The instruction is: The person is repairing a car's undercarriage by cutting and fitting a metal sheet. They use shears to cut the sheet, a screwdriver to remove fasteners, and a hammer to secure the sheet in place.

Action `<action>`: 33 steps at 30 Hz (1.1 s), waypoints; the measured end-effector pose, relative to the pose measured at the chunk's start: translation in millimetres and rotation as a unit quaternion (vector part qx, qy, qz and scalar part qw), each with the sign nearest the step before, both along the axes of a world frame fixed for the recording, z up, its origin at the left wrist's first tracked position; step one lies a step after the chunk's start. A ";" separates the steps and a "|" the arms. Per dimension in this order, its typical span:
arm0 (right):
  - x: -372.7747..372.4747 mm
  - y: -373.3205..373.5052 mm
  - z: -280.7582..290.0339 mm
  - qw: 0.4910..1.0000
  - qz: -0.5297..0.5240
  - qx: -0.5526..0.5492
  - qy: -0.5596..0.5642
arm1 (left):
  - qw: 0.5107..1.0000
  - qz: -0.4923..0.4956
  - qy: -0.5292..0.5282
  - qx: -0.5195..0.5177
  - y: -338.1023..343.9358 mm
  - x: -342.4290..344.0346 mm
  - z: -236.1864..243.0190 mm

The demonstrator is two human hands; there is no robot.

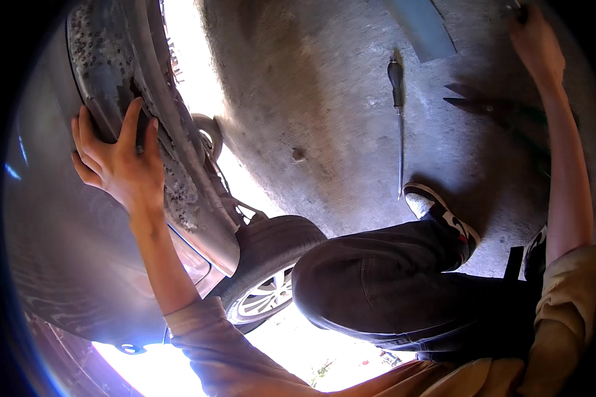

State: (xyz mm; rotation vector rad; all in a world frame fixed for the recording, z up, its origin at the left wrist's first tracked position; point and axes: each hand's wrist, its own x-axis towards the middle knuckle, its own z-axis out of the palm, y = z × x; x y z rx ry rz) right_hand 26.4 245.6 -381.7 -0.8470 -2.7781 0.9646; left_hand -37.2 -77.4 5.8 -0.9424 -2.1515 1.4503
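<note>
My left hand (pixel 122 155) rests with fingers spread on the car's rocker panel (pixel 106 73), holding nothing. That lower edge of the car body is bare, pitted metal with rows of small dark spots and ragged, rusty patches. Far off at the upper right, my right hand (pixel 538 49) is closed around a dark-handled tool (pixel 522 13), mostly cut off by the picture's rim. On the floor between my hands lies a long screwdriver (pixel 397 86) with a dark handle and thin metal shaft. Shears (pixel 470 104) with dark blades and greenish grips lie in shadow near my right forearm.
A flat grey metal sheet (pixel 422 30) lies on the concrete floor (pixel 298 86) beyond the screwdriver. The car's wheel (pixel 265 294) stands close to my bent knee (pixel 331 278). My shoe (pixel 444 215) is beside the screwdriver's tip. Bright light comes from under the car.
</note>
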 end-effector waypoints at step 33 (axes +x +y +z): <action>30.5 -275.2 260.5 0.211 -0.054 -0.955 -0.203 | 0.995 0.010 -0.095 -0.035 -6.2 -23.5 7.2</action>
